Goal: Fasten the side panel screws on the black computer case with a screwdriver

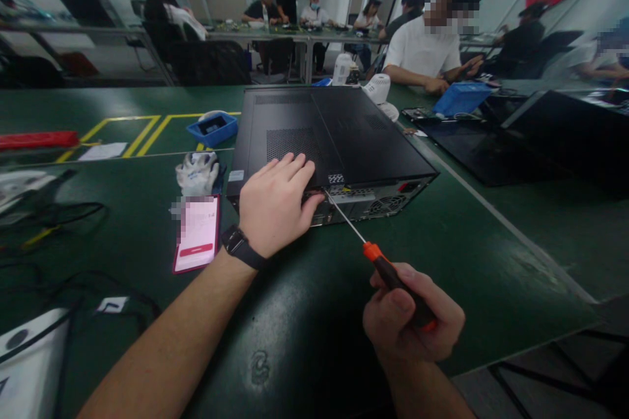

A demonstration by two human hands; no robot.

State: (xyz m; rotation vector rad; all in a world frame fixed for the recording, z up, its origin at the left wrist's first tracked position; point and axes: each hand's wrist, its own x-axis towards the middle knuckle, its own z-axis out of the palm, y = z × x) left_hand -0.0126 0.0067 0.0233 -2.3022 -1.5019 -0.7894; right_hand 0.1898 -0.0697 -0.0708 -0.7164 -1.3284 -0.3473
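A black computer case [363, 137] lies flat on the green table [304, 314], its rear panel facing me. My left hand [278, 203] rests on the case's near left edge, fingers spread over the top and thumb down at the rear panel. In my right hand [413, 317] is an orange and black screwdriver [386, 268], held in a closed grip. Its tip meets the upper edge of the rear panel, just right of my left thumb. What lies under my left palm is hidden.
Left of the case are a phone [197, 236], white gloves [197, 173] and a blue tray [212, 129]. Cables [73, 209] lie farther left. A black panel [481, 150] and a seated person [425, 46] are at the right.
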